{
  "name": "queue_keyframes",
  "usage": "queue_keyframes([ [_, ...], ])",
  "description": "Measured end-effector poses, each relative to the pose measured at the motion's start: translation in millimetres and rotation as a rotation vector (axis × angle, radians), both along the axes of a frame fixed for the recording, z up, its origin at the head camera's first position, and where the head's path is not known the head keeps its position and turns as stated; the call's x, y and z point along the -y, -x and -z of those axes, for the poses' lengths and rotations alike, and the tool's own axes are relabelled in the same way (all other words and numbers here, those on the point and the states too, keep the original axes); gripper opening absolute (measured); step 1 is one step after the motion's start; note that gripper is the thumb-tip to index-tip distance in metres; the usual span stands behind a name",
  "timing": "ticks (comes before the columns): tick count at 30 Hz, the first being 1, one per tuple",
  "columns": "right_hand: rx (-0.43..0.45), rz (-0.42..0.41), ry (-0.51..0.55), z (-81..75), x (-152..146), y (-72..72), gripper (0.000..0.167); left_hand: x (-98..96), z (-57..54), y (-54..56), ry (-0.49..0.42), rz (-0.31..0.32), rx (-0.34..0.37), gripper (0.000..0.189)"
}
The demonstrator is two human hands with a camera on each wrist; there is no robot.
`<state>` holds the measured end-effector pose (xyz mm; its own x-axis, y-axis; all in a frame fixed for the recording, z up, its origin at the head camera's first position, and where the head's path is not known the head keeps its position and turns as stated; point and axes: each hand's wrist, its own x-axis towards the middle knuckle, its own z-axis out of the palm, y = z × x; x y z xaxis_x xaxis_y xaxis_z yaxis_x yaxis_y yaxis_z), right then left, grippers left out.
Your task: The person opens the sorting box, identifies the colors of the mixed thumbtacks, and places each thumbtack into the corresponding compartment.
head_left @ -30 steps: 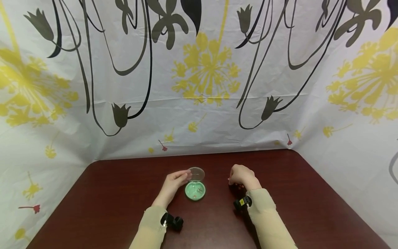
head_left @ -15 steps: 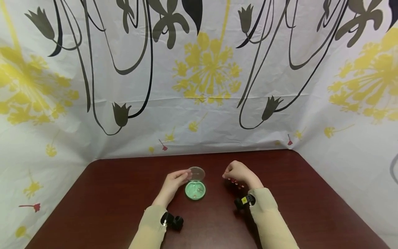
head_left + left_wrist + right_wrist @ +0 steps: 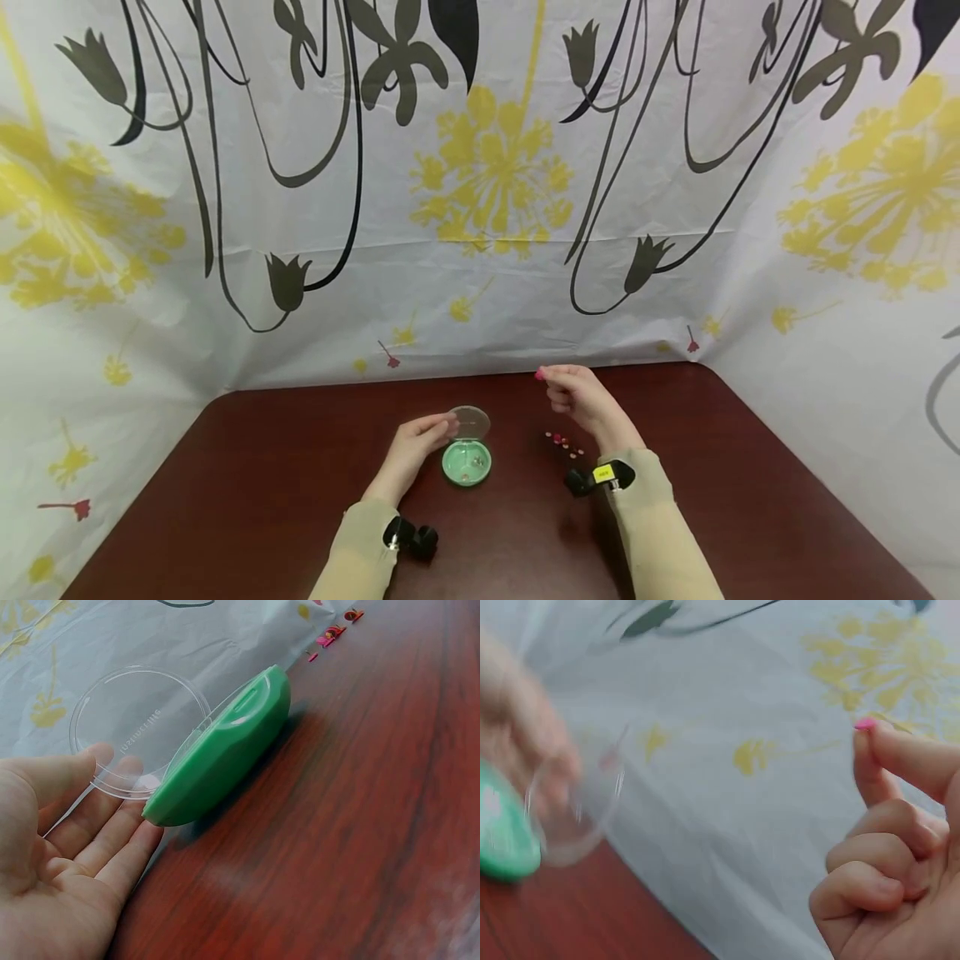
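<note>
My left hand (image 3: pixel 418 435) pinches the edge of the clear round lid (image 3: pixel 142 705) of a small green case (image 3: pixel 225 757), thumb on one face and fingers behind. The lid stands up on its hinge, and the case sits on the table with a few tiny pieces inside. Off to the right, my right hand (image 3: pixel 588 404) is raised above the tabletop. It pinches a small pink stud (image 3: pixel 865 724) between thumb and index fingertip, the other fingers curled into the palm. Most of that stud is hidden by the fingertips.
Several small red and pink studs (image 3: pixel 559 440) lie in a loose line on the dark red-brown table (image 3: pixel 300 467), left of the right wrist. A white cloth (image 3: pixel 420 300) printed with flowers hangs behind the table and along its sides.
My right hand has come up and away from the line of studs, now with a pink stud showing at its fingertips. The left hand has kept its hold on the lid.
</note>
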<state>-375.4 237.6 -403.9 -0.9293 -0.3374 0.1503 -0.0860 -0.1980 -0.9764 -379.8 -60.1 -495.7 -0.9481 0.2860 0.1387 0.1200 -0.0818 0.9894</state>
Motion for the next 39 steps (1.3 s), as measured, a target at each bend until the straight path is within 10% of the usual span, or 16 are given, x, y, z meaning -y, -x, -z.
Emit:
queue_keyframes([
  [6, 0.163, -0.306, 0.555, 0.6, -2.6, 1.8, 0.045, -0.5, 1.2, 0.4, -0.007, -0.005, 0.005, 0.033],
  [11, 0.288, -0.381, 0.750, 5.0, -5.2, 4.8, 0.047, -0.8, 0.5, 0.6, -0.010, 0.000, 0.000, 0.034],
  [39, 0.289, -0.424, 0.794, 6.5, -11.6, 6.6, 0.041, -0.2, 0.1, 1.1, -0.019, 0.011, 0.007, 0.034],
])
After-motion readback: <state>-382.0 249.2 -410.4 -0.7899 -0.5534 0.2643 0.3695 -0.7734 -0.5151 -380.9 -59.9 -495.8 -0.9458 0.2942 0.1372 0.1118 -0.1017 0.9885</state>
